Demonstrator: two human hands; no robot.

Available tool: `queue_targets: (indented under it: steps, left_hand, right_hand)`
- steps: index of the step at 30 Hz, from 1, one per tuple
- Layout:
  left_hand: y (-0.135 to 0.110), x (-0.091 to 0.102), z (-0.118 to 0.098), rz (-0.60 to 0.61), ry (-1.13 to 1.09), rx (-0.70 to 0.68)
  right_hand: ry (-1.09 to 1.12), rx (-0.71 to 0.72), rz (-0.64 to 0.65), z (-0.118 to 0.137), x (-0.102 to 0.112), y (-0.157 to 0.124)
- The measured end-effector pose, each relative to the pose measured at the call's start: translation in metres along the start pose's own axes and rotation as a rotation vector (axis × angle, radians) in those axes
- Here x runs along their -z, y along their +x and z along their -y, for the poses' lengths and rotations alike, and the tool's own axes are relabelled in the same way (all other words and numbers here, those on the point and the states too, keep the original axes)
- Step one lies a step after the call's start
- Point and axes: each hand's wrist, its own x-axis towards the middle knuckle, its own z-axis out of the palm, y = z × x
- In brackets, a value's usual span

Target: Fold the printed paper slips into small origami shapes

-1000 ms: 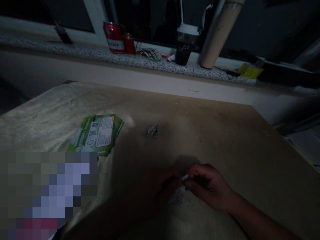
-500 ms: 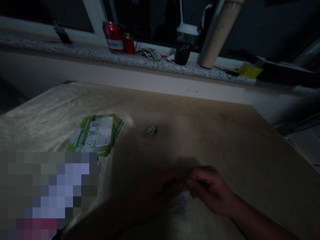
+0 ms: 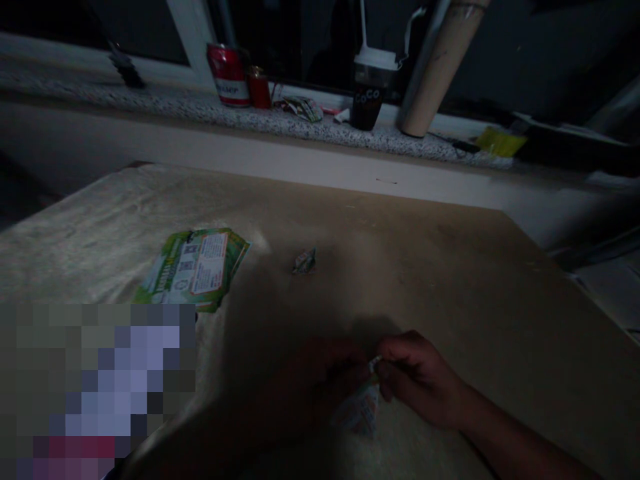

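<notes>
Operator: What was the pose of each hand?

Technician: The right hand [image 3: 417, 377] extended inward from the lower right, fingers curled, with thumb and forefinger pinched together on the top of a printed paper [image 3: 359, 410]. The left hand [image 3: 327, 373] lay opposite, in deep shadow, its fingertips closed on the same paper.

Operator: Where was the paper located?

Technician: Between the hands and slightly below them, above the near part of the table [image 3: 450, 280]. Its print was too dim to read.

Operator: Which markings were legible?

Technician: The lidded cup [image 3: 369, 100] on the windowsill [image 3: 165, 100] read "CoCo". The red can [image 3: 227, 73] bore a partly readable white label. The green leaflets [image 3: 200, 267] carried fine print, illegible at that size.
</notes>
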Motion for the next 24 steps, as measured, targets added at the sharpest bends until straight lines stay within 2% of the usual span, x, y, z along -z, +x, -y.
queue_targets:
  steps: [5, 8, 15, 24]
  left_hand:
    - [0.0000, -0.0021, 0.0013, -0.013, 0.083, -0.022]
    - [0.0002, -0.0017, 0.0004, -0.022, 0.075, -0.019]
    - [-0.0011, 0.0005, -0.0015, 0.030, -0.093, 0.028]
    - [-0.0027, 0.0007, -0.0032, 0.068, -0.056, -0.048]
  right_hand:
    - [-0.118, 0.035, -0.047, 0.0011, -0.0011, 0.0014]
    - [-0.047, 0.014, -0.024, -0.0002, 0.0000, -0.0002]
    - [0.187, 0.019, 0.043, -0.0023, 0.0011, -0.0037]
    - [0.124, 0.020, 0.092, 0.0024, 0.0023, -0.0024]
